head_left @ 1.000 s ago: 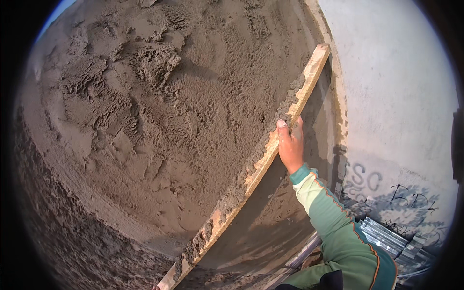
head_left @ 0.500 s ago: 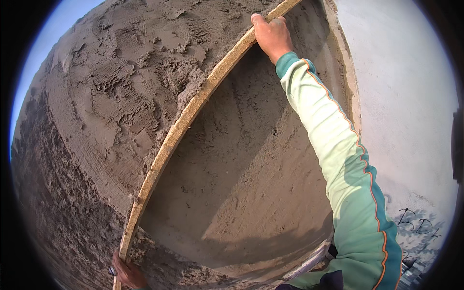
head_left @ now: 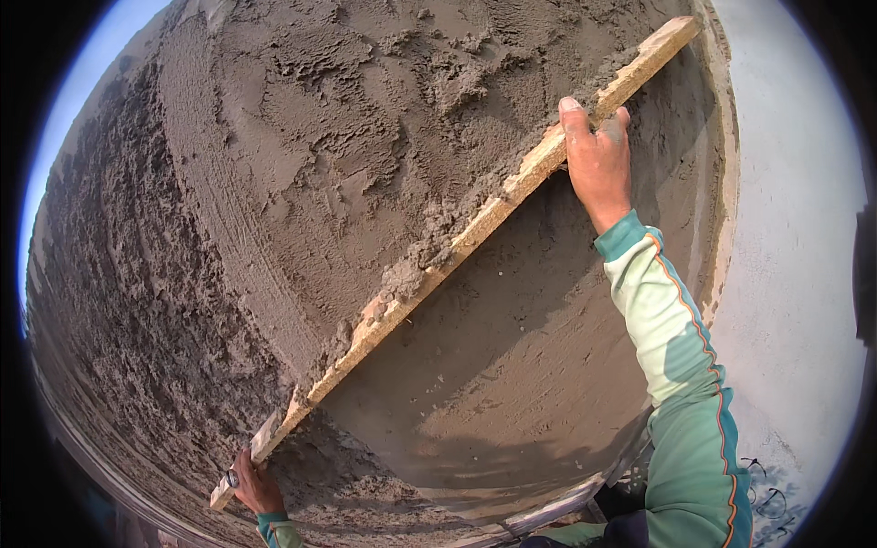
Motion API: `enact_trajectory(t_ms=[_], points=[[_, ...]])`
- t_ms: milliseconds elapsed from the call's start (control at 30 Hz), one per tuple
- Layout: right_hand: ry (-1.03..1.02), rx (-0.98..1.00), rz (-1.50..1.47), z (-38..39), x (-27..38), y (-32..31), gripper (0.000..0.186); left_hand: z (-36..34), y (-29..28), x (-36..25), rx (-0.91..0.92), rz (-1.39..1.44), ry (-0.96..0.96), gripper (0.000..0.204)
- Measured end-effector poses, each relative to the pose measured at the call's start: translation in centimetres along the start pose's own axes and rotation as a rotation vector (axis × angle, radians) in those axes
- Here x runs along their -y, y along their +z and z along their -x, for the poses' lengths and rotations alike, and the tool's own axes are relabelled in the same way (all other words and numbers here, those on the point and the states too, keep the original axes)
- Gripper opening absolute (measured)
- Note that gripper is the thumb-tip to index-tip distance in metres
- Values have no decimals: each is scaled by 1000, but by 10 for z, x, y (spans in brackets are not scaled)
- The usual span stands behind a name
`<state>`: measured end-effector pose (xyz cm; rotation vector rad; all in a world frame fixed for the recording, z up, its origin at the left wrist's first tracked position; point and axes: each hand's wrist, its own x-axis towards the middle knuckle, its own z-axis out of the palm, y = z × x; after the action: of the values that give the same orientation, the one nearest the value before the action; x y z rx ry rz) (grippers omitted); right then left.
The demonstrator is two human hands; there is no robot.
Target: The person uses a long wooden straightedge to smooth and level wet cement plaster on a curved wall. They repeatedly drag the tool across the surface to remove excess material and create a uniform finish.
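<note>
Gripping a long wooden screed board (head_left: 489, 219) at two places: with the right hand (head_left: 598, 164) closed around it toward the upper end, and with the left hand (head_left: 258, 489) closed on it close to the lower end. Pressing the right thumb across the upper edge; bending the other fingers in at the lower edge. Wrapping the left fingers about the wood too, though hard to tell how far, so small and dark near the rim of the view.

Held slantwise across a mortar-coated wall (head_left: 365, 137), rising from lower left to upper right. Piled along the upper edge of the board, touching it: lumps of wet mortar (head_left: 411, 274). Spread above: uneven, ridged and clotted mortar. Seen below: a smoother, flatter stretch of mortar (head_left: 493, 365), partly in shadow. Running down the left side: a paler, finely scored band (head_left: 210, 183), beside darker, much rougher mortar (head_left: 146, 274).

Reaching up from the lower right in a green sleeve (head_left: 676, 365) with orange piping. Bordered at the right by a pale smooth wall (head_left: 795, 228); topped at far left by blue sky (head_left: 78, 100).
</note>
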<state>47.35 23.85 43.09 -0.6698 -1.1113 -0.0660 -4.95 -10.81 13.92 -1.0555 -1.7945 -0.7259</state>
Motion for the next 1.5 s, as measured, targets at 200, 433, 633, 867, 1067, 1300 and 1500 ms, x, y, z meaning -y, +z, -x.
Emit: enact_trajectory(t_ms=[200,433,633,867,1067,1300,1500], points=[[-35,-127,-138,-188,26,-1,49,-167,-36,-97,-324,188,185,33],[142,-28,-151,-128,12,-10,64,-146,-19,-37,-331,135,305,42],[114,60,-181,-116,9,26,62,-133,-44,-3,-281,131,262,47],[16,45,-92,-332,-10,12,60,-253,-75,-69,-263,336,190,50],[254,119,-189,-82,35,15,45,-149,-59,13,-188,106,230,55],[95,92,-144,-254,43,26,73,-228,-67,-42,-331,335,234,52],[165,157,-68,-215,54,13,47,-235,-72,-25,-205,290,221,57]])
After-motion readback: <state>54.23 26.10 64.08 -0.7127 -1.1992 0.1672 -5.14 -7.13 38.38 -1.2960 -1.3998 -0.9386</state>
